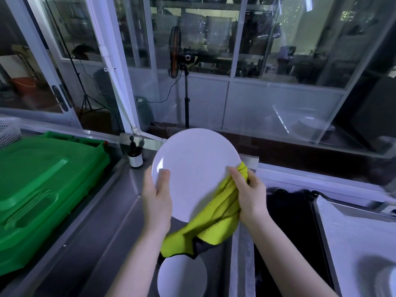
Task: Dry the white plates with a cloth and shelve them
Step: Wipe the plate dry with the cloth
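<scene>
A green plastic crate [42, 189] sits at the left of the steel worktop [102, 221]. The left hand [157, 196] grips the raised white plate [196, 174] by its left rim. The right hand [249, 196] pinches a yellow cloth [214, 221] against the plate's right edge, above a second white plate [182, 275].

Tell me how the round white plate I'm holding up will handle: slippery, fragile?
The round white plate looks rigid and glossy, with a highlight beside the left hand, so probably slippery when wet. It is likely breakable if dropped on the grey metal counter. The yellow-green cloth gripped by the right hand should help grip.
</scene>
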A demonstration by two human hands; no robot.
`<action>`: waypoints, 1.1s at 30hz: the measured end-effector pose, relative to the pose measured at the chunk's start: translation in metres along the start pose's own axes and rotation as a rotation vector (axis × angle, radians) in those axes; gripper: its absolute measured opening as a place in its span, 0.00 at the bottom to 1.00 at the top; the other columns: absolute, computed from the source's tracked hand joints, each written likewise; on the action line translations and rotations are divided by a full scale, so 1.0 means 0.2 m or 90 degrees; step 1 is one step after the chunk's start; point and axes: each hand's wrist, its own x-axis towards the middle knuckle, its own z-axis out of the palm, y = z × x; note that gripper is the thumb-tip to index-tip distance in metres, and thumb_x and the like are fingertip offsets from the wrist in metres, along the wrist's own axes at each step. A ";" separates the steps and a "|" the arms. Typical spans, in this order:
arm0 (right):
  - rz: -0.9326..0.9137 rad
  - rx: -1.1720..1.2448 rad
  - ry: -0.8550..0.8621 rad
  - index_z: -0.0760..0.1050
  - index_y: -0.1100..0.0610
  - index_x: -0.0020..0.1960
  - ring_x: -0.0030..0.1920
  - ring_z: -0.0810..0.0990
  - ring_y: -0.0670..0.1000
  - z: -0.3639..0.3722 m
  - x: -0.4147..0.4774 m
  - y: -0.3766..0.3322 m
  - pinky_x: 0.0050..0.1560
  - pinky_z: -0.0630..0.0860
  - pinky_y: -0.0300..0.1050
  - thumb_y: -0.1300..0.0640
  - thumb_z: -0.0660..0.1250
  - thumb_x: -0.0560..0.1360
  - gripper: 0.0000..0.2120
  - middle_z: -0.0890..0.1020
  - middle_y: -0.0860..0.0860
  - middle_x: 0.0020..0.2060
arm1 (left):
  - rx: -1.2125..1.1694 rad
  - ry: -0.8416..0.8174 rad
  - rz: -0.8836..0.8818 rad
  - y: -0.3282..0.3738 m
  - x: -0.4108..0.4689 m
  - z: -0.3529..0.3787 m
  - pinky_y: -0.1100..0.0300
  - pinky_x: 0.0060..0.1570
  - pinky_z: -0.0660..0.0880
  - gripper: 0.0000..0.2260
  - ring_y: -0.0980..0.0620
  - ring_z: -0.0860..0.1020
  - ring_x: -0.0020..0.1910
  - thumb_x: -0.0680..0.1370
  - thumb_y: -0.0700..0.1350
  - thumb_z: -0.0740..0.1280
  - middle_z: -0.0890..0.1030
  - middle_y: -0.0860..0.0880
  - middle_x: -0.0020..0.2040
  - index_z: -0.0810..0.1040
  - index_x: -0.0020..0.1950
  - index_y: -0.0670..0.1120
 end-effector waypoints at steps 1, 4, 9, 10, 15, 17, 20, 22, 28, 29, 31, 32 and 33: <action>0.004 -0.004 -0.011 0.81 0.54 0.38 0.37 0.75 0.49 0.00 0.00 0.00 0.41 0.73 0.48 0.49 0.76 0.70 0.10 0.77 0.50 0.32 | 0.015 -0.001 0.012 0.01 0.02 0.00 0.53 0.60 0.77 0.08 0.57 0.80 0.57 0.83 0.48 0.63 0.83 0.56 0.56 0.76 0.61 0.51; -0.072 -0.119 -0.063 0.77 0.59 0.39 0.36 0.72 0.48 -0.02 0.05 -0.11 0.39 0.71 0.46 0.52 0.75 0.72 0.12 0.74 0.49 0.31 | 0.099 -0.062 0.065 0.07 0.09 -0.05 0.65 0.49 0.76 0.09 0.64 0.80 0.51 0.84 0.44 0.63 0.83 0.64 0.51 0.76 0.56 0.59; -0.299 -0.478 -0.311 0.80 0.57 0.46 0.39 0.73 0.46 0.04 0.13 -0.39 0.45 0.72 0.43 0.50 0.75 0.72 0.11 0.81 0.55 0.39 | 0.312 -0.245 0.137 0.14 0.19 -0.11 0.60 0.46 0.75 0.05 0.54 0.80 0.49 0.81 0.51 0.66 0.83 0.56 0.48 0.76 0.54 0.62; -0.322 -0.534 -0.358 0.79 0.55 0.46 0.39 0.74 0.46 0.08 0.13 -0.42 0.45 0.72 0.41 0.50 0.76 0.71 0.11 0.81 0.51 0.38 | 0.356 -0.281 0.148 0.15 0.19 -0.10 0.54 0.46 0.75 0.06 0.47 0.79 0.49 0.79 0.55 0.65 0.83 0.49 0.48 0.75 0.55 0.63; -0.332 -0.536 -0.427 0.80 0.54 0.45 0.39 0.76 0.47 0.12 0.12 -0.41 0.46 0.73 0.40 0.49 0.76 0.71 0.10 0.81 0.49 0.38 | 0.347 -0.290 0.159 0.13 0.16 -0.09 0.53 0.43 0.74 0.06 0.45 0.79 0.45 0.77 0.55 0.65 0.83 0.44 0.46 0.78 0.53 0.63; -0.299 -0.468 -0.337 0.80 0.55 0.43 0.37 0.72 0.45 0.06 0.12 -0.36 0.43 0.71 0.42 0.48 0.76 0.71 0.11 0.79 0.52 0.35 | 0.269 -0.217 0.130 0.11 0.15 -0.10 0.66 0.44 0.73 0.10 0.59 0.79 0.44 0.81 0.48 0.68 0.84 0.57 0.45 0.79 0.49 0.65; -0.157 -0.275 -0.176 0.77 0.54 0.38 0.34 0.70 0.45 0.00 0.06 -0.20 0.37 0.68 0.44 0.49 0.74 0.73 0.12 0.73 0.46 0.29 | 0.111 -0.058 0.059 0.09 0.13 -0.09 0.60 0.48 0.77 0.15 0.65 0.80 0.47 0.83 0.44 0.66 0.84 0.64 0.46 0.80 0.49 0.67; -0.056 -0.128 -0.124 0.79 0.51 0.38 0.35 0.74 0.46 -0.01 -0.01 -0.08 0.39 0.73 0.47 0.50 0.72 0.74 0.09 0.76 0.45 0.31 | 0.048 0.017 0.019 0.07 0.12 -0.07 0.50 0.53 0.79 0.08 0.55 0.81 0.54 0.83 0.46 0.65 0.84 0.59 0.51 0.80 0.56 0.59; -0.032 -0.100 -0.155 0.81 0.49 0.37 0.35 0.76 0.47 -0.03 0.00 -0.07 0.37 0.75 0.43 0.54 0.72 0.74 0.07 0.79 0.45 0.30 | 0.150 -0.103 0.043 0.08 0.15 -0.12 0.64 0.44 0.75 0.13 0.66 0.80 0.48 0.84 0.44 0.63 0.83 0.66 0.47 0.77 0.53 0.65; -0.062 -0.138 -0.178 0.81 0.50 0.37 0.34 0.75 0.46 -0.03 0.03 -0.10 0.36 0.73 0.42 0.54 0.73 0.74 0.07 0.78 0.44 0.30 | 0.177 -0.137 0.057 0.10 0.17 -0.14 0.63 0.45 0.75 0.13 0.66 0.80 0.47 0.84 0.44 0.63 0.83 0.67 0.47 0.77 0.52 0.65; -0.136 -0.252 -0.235 0.78 0.52 0.37 0.33 0.72 0.44 -0.03 0.08 -0.18 0.36 0.71 0.40 0.52 0.74 0.73 0.09 0.75 0.43 0.29 | 0.260 -0.209 0.094 0.14 0.22 -0.16 0.56 0.48 0.77 0.10 0.63 0.80 0.48 0.83 0.46 0.64 0.83 0.63 0.48 0.77 0.54 0.63; -0.167 -0.304 -0.273 0.78 0.53 0.38 0.33 0.72 0.43 -0.02 0.10 -0.22 0.36 0.70 0.39 0.51 0.75 0.72 0.09 0.75 0.42 0.30 | 0.309 -0.249 0.114 0.16 0.24 -0.17 0.54 0.49 0.78 0.08 0.59 0.81 0.48 0.83 0.48 0.64 0.83 0.60 0.48 0.76 0.55 0.62; -0.190 -0.347 -0.311 0.79 0.54 0.39 0.33 0.71 0.42 -0.01 0.11 -0.26 0.35 0.70 0.39 0.50 0.75 0.72 0.09 0.75 0.43 0.31 | 0.356 -0.290 0.133 0.18 0.27 -0.16 0.52 0.49 0.78 0.07 0.56 0.81 0.47 0.83 0.49 0.64 0.83 0.57 0.47 0.75 0.56 0.62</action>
